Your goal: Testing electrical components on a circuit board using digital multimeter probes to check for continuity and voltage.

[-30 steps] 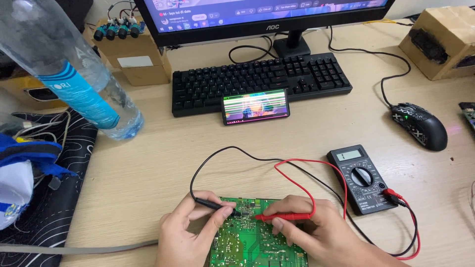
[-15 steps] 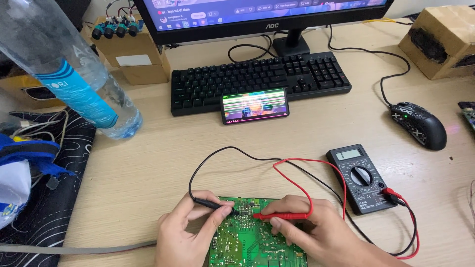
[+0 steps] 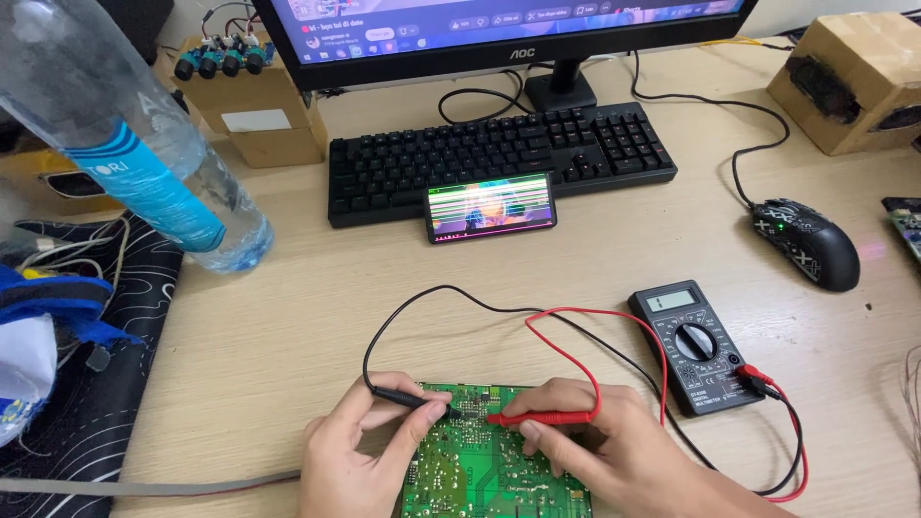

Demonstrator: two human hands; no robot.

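Green and dotted with solder points, the circuit board (image 3: 484, 465) lies flat on the pale wooden surface (image 3: 288, 336) at the near edge, right under our hands. Our left hand (image 3: 360, 460) is closed on the black probe (image 3: 413, 398), pinching it between thumb and fingers with its tip down on the board's upper edge. Our right hand (image 3: 604, 451) is clamped on the red probe (image 3: 537, 418), held nearly level, its tip touching the board just beside the black one. Both leads loop up over the surface and run to the black multimeter (image 3: 700, 345), which lies flat to the right of the board. Further back, a phone (image 3: 491, 207) with a lit screen leans against the black keyboard (image 3: 499, 158), a black mouse (image 3: 808, 242) sits to the far right, and a clear water bottle (image 3: 134, 153) stands at the left.
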